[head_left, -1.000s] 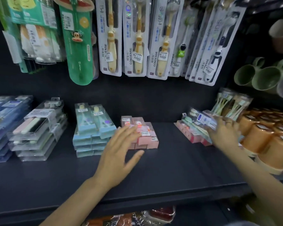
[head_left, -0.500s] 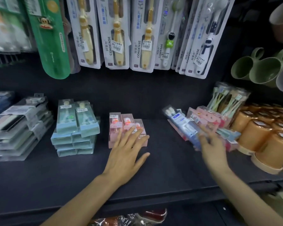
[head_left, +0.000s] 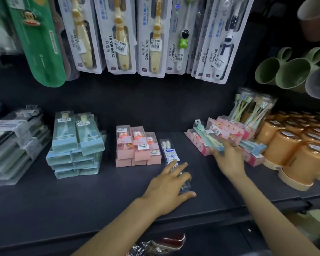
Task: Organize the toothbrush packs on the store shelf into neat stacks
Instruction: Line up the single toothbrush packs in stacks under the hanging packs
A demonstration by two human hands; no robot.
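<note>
Two tidy stacks stand on the shelf: blue packs at left, pink packs beside them. The left hand lies flat, fingers straight, on a clear blue-labelled pack just beside the pink stack. The right hand touches a jumbled pile, its grip not discernible. Orange cups stand at right.

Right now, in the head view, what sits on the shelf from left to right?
Clear pack stack → blue pack stack → pink pack stack → blue-labelled pack under left hand → messy pile at right hand → orange cups.
</note>
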